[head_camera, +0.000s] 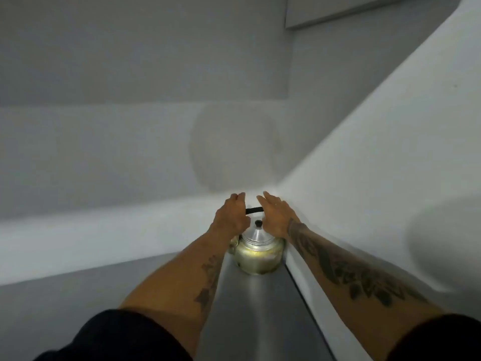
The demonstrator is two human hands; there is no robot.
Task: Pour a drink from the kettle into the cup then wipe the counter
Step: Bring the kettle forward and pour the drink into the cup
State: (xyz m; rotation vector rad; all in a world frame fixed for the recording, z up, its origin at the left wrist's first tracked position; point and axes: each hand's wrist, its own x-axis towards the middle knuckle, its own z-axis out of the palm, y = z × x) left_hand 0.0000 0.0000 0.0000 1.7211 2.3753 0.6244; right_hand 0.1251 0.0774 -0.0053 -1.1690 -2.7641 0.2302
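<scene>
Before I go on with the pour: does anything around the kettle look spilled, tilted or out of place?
No spill shows. The kettle stands upright on the grey counter, lid on, tight against the right wall. Its body looks yellowed and stained. The left hand has a grip on the black handle; the right hand is open. No cup is in view.

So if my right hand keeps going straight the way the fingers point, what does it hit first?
Probably the white wall behind the kettle. The right hand points past the black handle, though depth is unclear.

Pale grey-white walls meeting in corner ahead, soft shadows lying across them. White ledge running diagonally along right side. Dim grey desk stretching below, faint light glinting off its surface.
</scene>
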